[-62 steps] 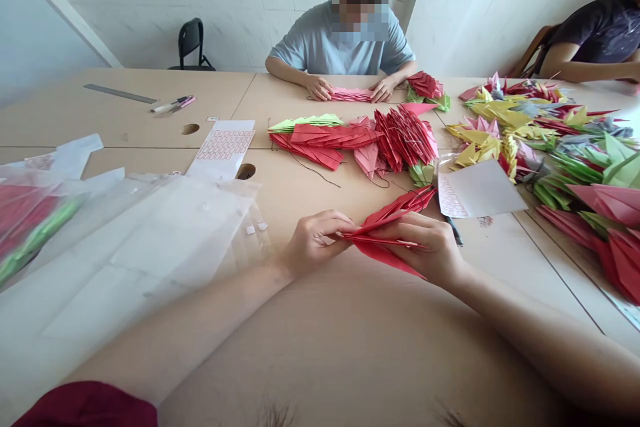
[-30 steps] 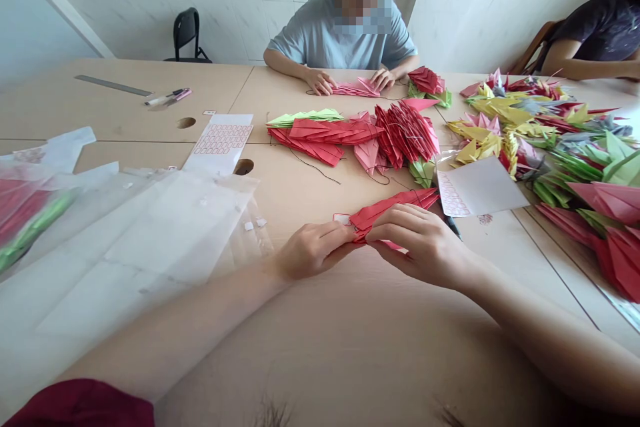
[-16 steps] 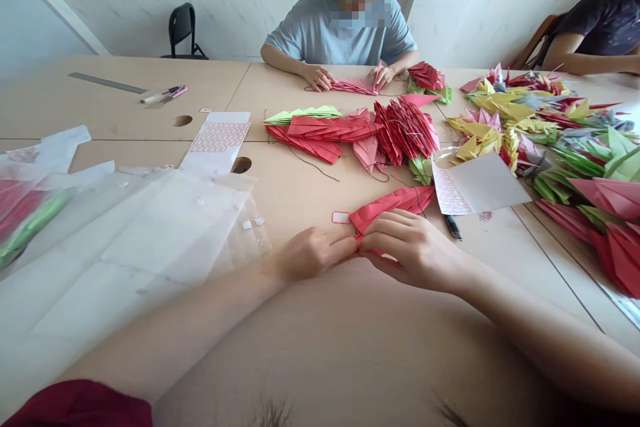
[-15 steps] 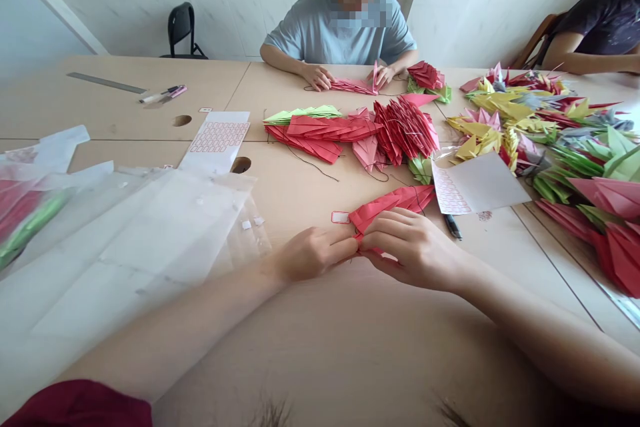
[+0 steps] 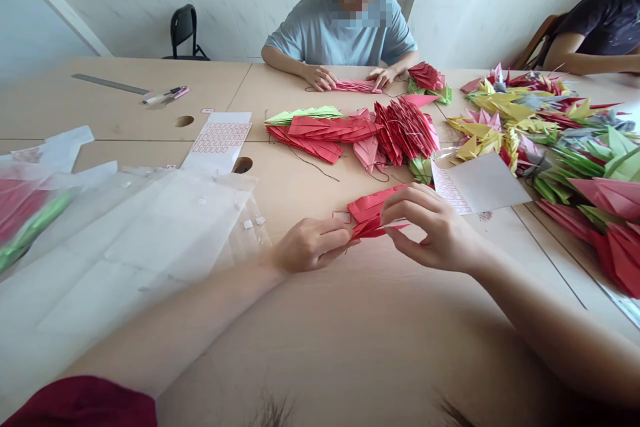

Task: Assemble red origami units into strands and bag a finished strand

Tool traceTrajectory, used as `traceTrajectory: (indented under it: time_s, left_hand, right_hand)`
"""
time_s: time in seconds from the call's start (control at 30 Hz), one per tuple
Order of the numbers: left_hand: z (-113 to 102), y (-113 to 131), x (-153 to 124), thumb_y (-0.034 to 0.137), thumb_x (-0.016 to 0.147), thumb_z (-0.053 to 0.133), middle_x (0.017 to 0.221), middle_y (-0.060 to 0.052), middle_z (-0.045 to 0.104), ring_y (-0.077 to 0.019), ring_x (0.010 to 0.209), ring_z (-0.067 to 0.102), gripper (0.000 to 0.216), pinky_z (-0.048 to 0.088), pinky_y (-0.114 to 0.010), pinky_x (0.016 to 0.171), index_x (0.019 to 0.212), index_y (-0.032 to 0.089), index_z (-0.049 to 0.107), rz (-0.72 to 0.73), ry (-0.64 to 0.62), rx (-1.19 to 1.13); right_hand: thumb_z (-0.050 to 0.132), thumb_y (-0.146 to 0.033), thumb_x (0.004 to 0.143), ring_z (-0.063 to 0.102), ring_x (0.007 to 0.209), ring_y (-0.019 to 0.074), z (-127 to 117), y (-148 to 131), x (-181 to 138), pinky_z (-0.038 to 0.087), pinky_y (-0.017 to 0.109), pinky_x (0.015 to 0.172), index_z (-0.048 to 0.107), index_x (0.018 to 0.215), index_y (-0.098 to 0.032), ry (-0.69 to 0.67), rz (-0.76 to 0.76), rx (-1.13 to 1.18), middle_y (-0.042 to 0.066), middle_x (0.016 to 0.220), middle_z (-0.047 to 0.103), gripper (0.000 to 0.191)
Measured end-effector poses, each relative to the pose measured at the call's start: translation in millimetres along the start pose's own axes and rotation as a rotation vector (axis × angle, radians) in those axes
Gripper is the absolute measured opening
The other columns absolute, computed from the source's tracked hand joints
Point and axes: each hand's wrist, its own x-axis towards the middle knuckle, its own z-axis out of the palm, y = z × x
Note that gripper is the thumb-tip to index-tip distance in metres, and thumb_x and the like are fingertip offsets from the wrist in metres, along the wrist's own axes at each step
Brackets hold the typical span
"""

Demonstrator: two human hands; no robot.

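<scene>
A stack of red folded paper pieces [image 5: 367, 212] lies on the wooden table [image 5: 350, 347] in front of me. My left hand [image 5: 307, 245] is closed, pinching the stack's near left end. My right hand [image 5: 435, 227] curls over the stack's right part, fingers wrapped on top of it. A small white sticker with a red border [image 5: 341, 216] sits just left of the stack.
Clear plastic bags [image 5: 150, 233] cover the left side. A sticker sheet [image 5: 220, 139], ruler [image 5: 110, 85] and pens [image 5: 165, 95] lie farther left. Red, green and pink folded stacks [image 5: 350, 133] fill the middle, a colourful pile [image 5: 560, 147] the right. A person opposite handles pink pieces; another arm shows at far right.
My right hand has lifted and moved back over the stack, which now looks gathered shorter. My left hand has shifted slightly up and keeps its pinch.
</scene>
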Motion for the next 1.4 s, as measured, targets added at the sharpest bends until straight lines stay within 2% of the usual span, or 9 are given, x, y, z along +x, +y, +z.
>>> traceTrajectory:
  time_s: [0.1, 0.27, 0.4, 0.6, 0.87, 1.0, 1.1, 1.23, 1.4]
  left_hand:
    - [3.7, -0.6, 0.2, 0.018, 0.090, 0.057, 0.092, -0.006, 0.072, -0.0139, 0.077, 0.068, 0.014, 0.051, -0.021, 0.067, 0.103, 0.020, 0.064, 0.015, 0.080, 0.007]
    - [8.2, 1.3, -0.8, 0.017, 0.088, 0.060, 0.084, -0.003, 0.072, -0.0130, 0.070, 0.067, 0.013, 0.051, -0.021, 0.064, 0.101, 0.018, 0.062, 0.039, 0.131, 0.030]
    - [8.1, 2.7, -2.9, 0.018, 0.091, 0.056, 0.080, -0.003, 0.070, -0.0128, 0.070, 0.066, 0.005, 0.050, -0.022, 0.064, 0.093, 0.018, 0.060, 0.017, 0.075, 0.068]
    - [4.0, 6.3, -1.6, 0.016, 0.094, 0.048, 0.074, -0.002, 0.066, -0.0121, 0.065, 0.062, 0.015, 0.045, -0.021, 0.056, 0.083, 0.018, 0.057, 0.070, -0.044, 0.092]
    - [6.6, 2.9, -2.7, 0.011, 0.090, 0.053, 0.078, -0.001, 0.066, -0.0107, 0.069, 0.062, 0.009, 0.049, -0.020, 0.065, 0.091, 0.019, 0.056, 0.018, 0.096, -0.049]
    - [7.1, 3.7, 0.9, 0.013, 0.088, 0.058, 0.074, 0.001, 0.064, -0.0085, 0.059, 0.056, 0.007, 0.047, -0.019, 0.059, 0.091, 0.019, 0.056, -0.015, 0.179, -0.043]
    - [8.1, 5.7, 2.0, 0.013, 0.087, 0.057, 0.079, -0.001, 0.066, -0.0087, 0.060, 0.057, 0.012, 0.048, -0.019, 0.059, 0.098, 0.018, 0.058, -0.044, 0.166, -0.030]
    - [6.9, 8.4, 2.0, 0.009, 0.090, 0.052, 0.088, -0.005, 0.068, -0.0130, 0.079, 0.064, 0.018, 0.052, -0.022, 0.071, 0.104, 0.018, 0.059, -0.005, 0.119, -0.078]
    - [1.3, 6.8, 3.4, 0.007, 0.089, 0.052, 0.077, -0.003, 0.065, -0.0108, 0.069, 0.062, 0.015, 0.051, -0.020, 0.066, 0.097, 0.018, 0.059, -0.056, 0.202, -0.137]
  right_hand:
    - [0.066, -0.030, 0.086, 0.059, 0.097, 0.0224, 5.6, -3.9, 0.0, 0.046, 0.038, 0.082, 0.060, 0.107, -0.020, -0.020, -0.012, -0.062, 0.008, 0.106, 0.067, 0.024]
    - [0.061, -0.019, 0.090, 0.061, 0.085, 0.0170, 19.3, -5.7, -2.5, 0.044, 0.034, 0.080, 0.064, 0.097, -0.022, 0.026, -0.039, -0.080, 0.003, 0.092, 0.071, 0.008]
    - [0.061, -0.018, 0.090, 0.060, 0.085, 0.0173, 23.0, -9.0, -3.3, 0.044, 0.034, 0.079, 0.064, 0.097, -0.019, 0.009, -0.023, -0.049, 0.004, 0.093, 0.070, 0.008]
    - [0.055, -0.014, 0.091, 0.058, 0.085, 0.0185, 29.7, -13.9, -4.6, 0.043, 0.034, 0.079, 0.061, 0.098, -0.018, -0.031, -0.015, -0.003, 0.006, 0.095, 0.069, 0.010]
    - [0.053, -0.010, 0.090, 0.057, 0.084, 0.0181, 27.3, -2.0, -5.7, 0.043, 0.034, 0.078, 0.057, 0.094, -0.018, 0.003, 0.049, 0.068, 0.005, 0.090, 0.066, 0.010]
    - [0.055, -0.009, 0.088, 0.056, 0.082, 0.0182, 27.0, -3.0, -7.0, 0.043, 0.034, 0.076, 0.057, 0.094, -0.018, 0.051, 0.050, 0.034, 0.005, 0.088, 0.067, 0.011]
    - [0.059, -0.012, 0.086, 0.058, 0.083, 0.0192, 29.7, -9.4, -5.9, 0.043, 0.034, 0.077, 0.058, 0.096, -0.020, 0.068, 0.040, -0.003, 0.004, 0.089, 0.069, 0.012]
    - [0.060, -0.011, 0.084, 0.059, 0.083, 0.0189, 30.1, -14.2, -4.5, 0.044, 0.035, 0.077, 0.059, 0.095, -0.020, 0.070, 0.042, 0.002, 0.003, 0.091, 0.070, 0.014]
    - [0.060, -0.009, 0.083, 0.059, 0.078, 0.0183, 23.5, -6.1, -6.4, 0.044, 0.035, 0.073, 0.059, 0.089, -0.020, 0.134, 0.104, 0.039, 0.003, 0.083, 0.067, 0.012]
